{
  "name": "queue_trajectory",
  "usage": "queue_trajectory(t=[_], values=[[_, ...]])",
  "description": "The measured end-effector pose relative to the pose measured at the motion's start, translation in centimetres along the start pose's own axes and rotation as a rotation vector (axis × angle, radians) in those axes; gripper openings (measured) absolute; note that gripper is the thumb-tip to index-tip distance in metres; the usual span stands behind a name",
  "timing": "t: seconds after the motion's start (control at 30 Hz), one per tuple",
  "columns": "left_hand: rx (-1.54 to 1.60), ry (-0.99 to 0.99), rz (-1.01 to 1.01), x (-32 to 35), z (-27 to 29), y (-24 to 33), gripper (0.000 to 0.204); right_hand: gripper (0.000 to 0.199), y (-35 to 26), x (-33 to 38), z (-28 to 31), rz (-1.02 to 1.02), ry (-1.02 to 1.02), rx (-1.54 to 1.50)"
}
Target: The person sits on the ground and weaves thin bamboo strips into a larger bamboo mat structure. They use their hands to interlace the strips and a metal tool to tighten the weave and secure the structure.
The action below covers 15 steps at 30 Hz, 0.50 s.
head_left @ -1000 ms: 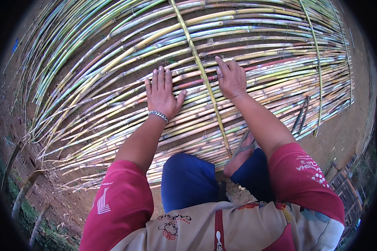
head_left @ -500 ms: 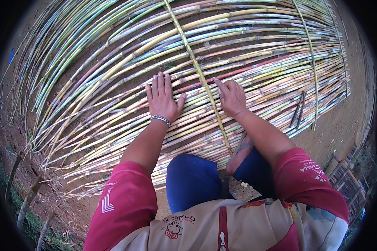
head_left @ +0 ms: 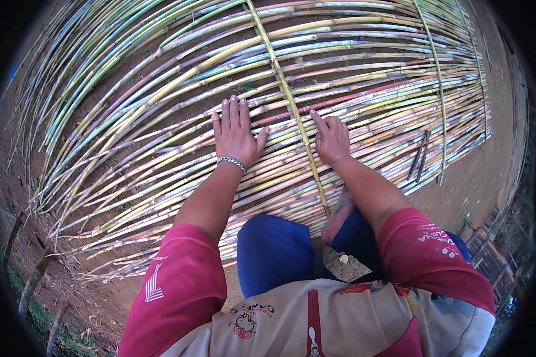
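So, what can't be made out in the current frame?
All head view:
Pale, jointed canes under the bare, outspread left hand: covered by that hand.
Bare, half-curled right hand: palm and whatever lies beneath, hidden by the hand.
Long yellow-green crosswise pole: far end, cut off by the top edge.
Two thin, dark, straight bars: whether joined, too small to tell.

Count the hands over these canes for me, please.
2: the left hand, spread flat over the canes, left of the long pole, and the right hand, index finger extended, just right of it. Both show plainly.
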<state>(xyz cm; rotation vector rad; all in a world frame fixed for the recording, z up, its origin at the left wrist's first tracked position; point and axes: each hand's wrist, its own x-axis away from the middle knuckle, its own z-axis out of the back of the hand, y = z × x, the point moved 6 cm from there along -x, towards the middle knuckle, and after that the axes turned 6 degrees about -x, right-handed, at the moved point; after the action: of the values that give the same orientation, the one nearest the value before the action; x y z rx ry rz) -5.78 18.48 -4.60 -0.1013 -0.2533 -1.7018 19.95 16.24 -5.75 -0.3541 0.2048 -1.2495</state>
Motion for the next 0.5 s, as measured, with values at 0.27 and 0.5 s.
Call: queue_trajectory(t=[0.27,0.5], values=[[0.065,0.024,-0.003,0.0,-0.2,-0.1,0.090,0.071,-0.4,-0.9,0.2,-0.074,-0.161,0.142],[0.080,-0.012,0.009,0.1,0.0,-0.4,0.090,0.059,-2.5,-2.0,0.5,-0.035,-0.341,0.516]])
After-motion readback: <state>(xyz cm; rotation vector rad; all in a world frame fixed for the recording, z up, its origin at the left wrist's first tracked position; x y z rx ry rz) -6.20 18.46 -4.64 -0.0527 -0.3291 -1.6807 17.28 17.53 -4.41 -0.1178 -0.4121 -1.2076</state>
